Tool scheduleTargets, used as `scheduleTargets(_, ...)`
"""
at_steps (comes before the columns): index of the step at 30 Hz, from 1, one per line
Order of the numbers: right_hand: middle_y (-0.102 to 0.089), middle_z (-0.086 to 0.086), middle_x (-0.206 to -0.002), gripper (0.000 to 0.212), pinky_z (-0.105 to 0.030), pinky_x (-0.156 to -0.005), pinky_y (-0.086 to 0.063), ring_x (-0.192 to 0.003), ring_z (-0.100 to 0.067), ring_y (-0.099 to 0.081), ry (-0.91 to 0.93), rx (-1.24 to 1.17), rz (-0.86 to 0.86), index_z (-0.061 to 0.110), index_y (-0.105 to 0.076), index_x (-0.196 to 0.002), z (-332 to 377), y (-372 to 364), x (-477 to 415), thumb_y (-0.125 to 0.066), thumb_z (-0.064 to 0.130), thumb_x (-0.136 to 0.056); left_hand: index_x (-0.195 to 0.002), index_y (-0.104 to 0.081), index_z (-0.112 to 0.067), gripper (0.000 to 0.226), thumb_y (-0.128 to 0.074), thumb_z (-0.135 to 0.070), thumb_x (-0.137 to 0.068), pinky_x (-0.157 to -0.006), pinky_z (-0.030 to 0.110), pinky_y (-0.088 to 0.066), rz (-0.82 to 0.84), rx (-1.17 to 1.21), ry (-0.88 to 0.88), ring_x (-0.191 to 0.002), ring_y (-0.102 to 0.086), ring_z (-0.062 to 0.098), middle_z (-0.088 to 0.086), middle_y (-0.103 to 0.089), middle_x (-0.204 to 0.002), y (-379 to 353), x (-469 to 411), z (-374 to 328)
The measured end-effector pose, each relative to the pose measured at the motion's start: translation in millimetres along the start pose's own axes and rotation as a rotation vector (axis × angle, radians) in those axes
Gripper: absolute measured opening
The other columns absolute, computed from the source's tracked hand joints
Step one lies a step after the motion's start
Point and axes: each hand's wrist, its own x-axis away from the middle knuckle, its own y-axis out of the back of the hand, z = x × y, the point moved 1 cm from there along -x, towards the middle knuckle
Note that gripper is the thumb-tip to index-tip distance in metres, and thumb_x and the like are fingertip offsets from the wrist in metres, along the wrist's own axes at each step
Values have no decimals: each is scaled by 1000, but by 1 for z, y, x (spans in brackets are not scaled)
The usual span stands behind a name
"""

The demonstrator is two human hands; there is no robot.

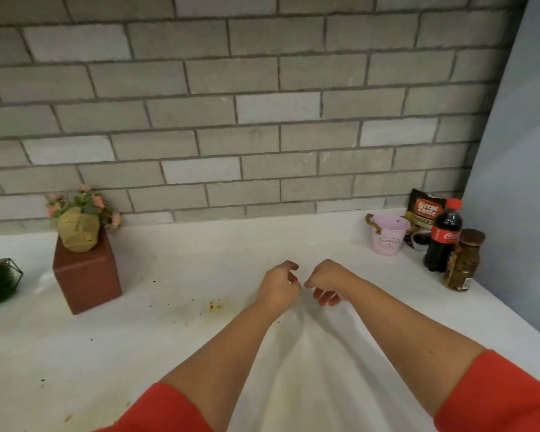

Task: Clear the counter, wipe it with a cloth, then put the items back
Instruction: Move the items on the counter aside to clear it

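Nearest the person, between the two red sleeves (499,397), a thin white cloth (296,363) drapes from the hands back toward the body, its long folds running near to far. Its far edge is gathered where the left hand (278,288) and right hand (326,283) meet, each pinching it with curled fingers just above the white counter (138,338). A yellowish-brown smear (215,305) lies just left of the hands, so the left hand is nearer and the wipe would likely run leftward. Farther left stands a red-brown square box (86,275) topped by a tan pot of pink flowers (78,229). At the far right a pink bucket (388,233), a cola bottle (443,235) and a brown jar (463,260) cluster near the grey brick wall (262,104).
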Motion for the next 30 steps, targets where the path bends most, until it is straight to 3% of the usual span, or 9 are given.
scheduleTargets(8,-59,-8,-71,22,-24,-53,-44,-55,-20,-56,131,11,92,0,-58,-107,75,-87,17,-56,15,-90,-126,-53,-14,37,-49,-10,-89,-78,26,-47,-130,-71,110,-96,-61,22,4,-64,-107,89,33,80)
scheduleTargets(12,-60,-9,-73,20,-24,-53,-45,-55,-20,-57,192,40,134,0,-60,-104,101,-114,16,-56,13,-89,-126,-52,-16,35,-48,-14,-91,-67,24,-44,-241,-64,192,-81,-57,18,1,-64,-102,126,40,103)
scheduleTargets(18,-62,-9,-75,21,-25,-54,-47,-57,-21,-58,298,31,190,2,-62,-104,141,-143,11,-57,13,-87,-127,-51,-13,36,-49,-14,-91,-72,25,-44,-382,-82,283,-95,-60,22,3,-62,-95,172,50,130)
scheduleTargets(22,-61,-6,-73,15,-24,-53,-47,-59,-19,-58,337,32,206,6,-62,-99,166,-167,12,-56,14,-87,-125,-53,-9,33,-50,-15,-92,-78,28,-46,-479,-57,311,-97,-60,25,10,-64,-101,205,49,150)
scheduleTargets(26,-58,-6,-74,8,-23,-49,-46,-58,-17,-56,360,-5,164,9,-59,-95,200,-184,7,-57,14,-88,-122,-55,-9,30,-47,-17,-94,-86,29,-44,-548,-16,326,-108,-56,29,14,-58,-121,236,39,180)
scheduleTargets(30,-58,-7,-87,11,-25,-52,-46,-72,-22,-57,390,-66,94,10,-58,-98,240,-204,-2,-58,17,-89,-118,-57,-5,28,-45,-14,-94,-88,29,-38,-633,-37,284,-106,-53,32,17,-51,-117,271,26,206)
